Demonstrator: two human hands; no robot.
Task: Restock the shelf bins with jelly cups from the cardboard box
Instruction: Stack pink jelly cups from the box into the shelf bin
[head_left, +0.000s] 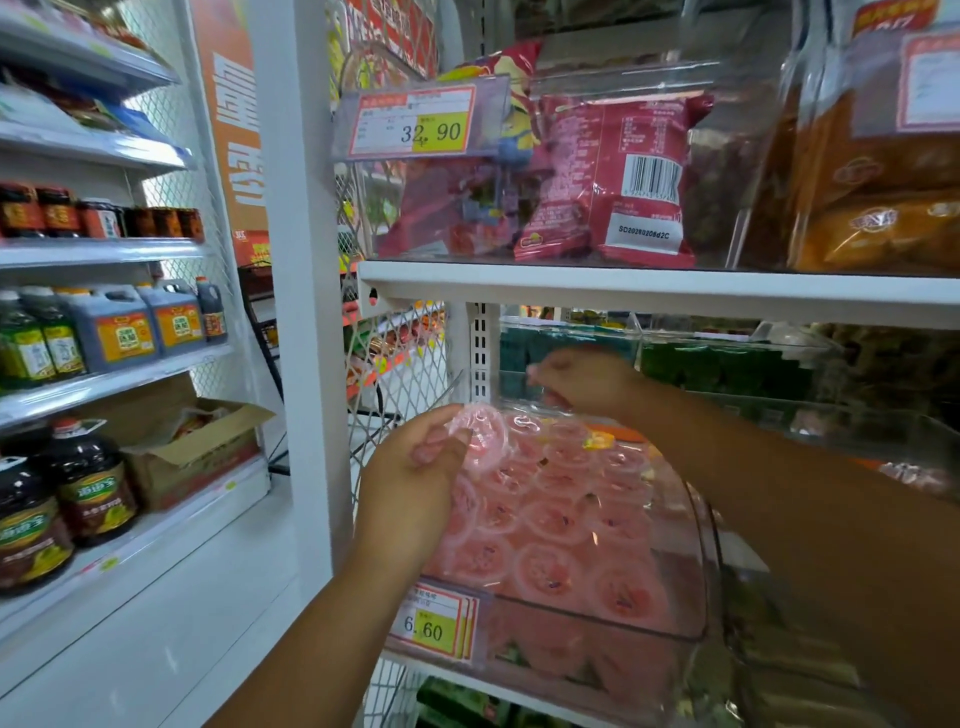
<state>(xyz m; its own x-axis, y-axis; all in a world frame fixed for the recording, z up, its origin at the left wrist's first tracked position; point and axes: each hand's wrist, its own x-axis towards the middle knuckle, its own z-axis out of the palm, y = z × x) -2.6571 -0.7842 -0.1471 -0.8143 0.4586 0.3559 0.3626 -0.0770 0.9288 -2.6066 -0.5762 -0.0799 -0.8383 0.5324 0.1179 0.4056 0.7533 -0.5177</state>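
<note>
Left hand: my left hand (415, 467) has its fingers and thumb curled round one pink jelly cup (480, 439), holding it just over the front left corner of the bin (702, 571).
Right hand: my right hand (587, 382) reaches to the back of the bin with its fingers bent downward; I cannot tell whether it holds a cup.
Bin: clear plastic, on the lower shelf (519, 688), holding a loose pile of pink cups (550, 525) that reaches near its top.
Box: an open cardboard box (208, 452) sits well apart on a low shelf to the left.
Weight: I judge one cup light, easy for one hand.
Feel: thin plastic walls and a film lid, probably smooth and a little slippery; a hard squeeze could dent the wall or burst the lid.
Where to hold: across the stiff rim or the sides, keeping fingertips off the lid.
Risk: the pile looks loose, so I would set each cup down low rather than drop it.
</note>
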